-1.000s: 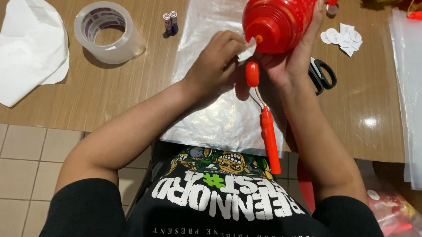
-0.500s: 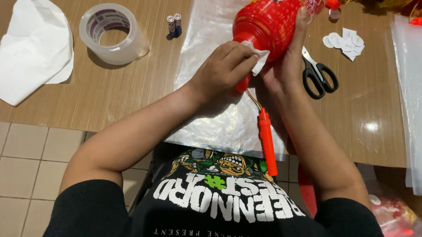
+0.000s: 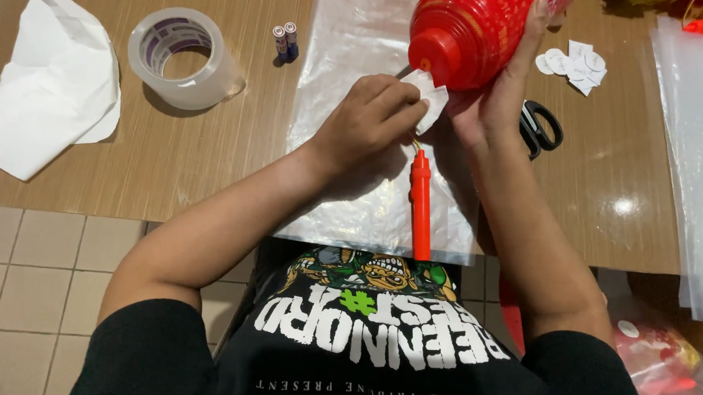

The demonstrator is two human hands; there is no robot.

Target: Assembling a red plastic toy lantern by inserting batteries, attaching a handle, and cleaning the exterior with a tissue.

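Red ribbed plastic lantern (image 3: pixel 480 30) is up at the far centre of the table, tilted w/ its smooth cap end toward me; my right hand (image 3: pixel 496 101) is cupped under and around its side, fingers spread up the ribs, holding it steady off the table so the cap end stays reachable; my left hand (image 3: pixel 368 125) is pinched shut on a small white paper scrap (image 3: pixel 429 100) right at that cap, thumb and fingertips together; hands nearly touching.

Below them a slim orange-red stick handle (image 3: pixel 421 206) lies toward me, probably the lantern's; a thin cord seems to link them, can't tell for sure; all on a crinkly clear plastic sheet (image 3: pixel 352 51) spread over the wood-grain table (image 3: pixel 175 162).

Right: black-handled scissors (image 3: pixel 539 128), a few white round paper stickers (image 3: pixel 575 66) further off.
Left: roll of clear tape (image 3: pixel 183 59), two small batteries (image 3: pixel 284 41) side by side, crumpled white paper (image 3: pixel 45 89) at far left edge.
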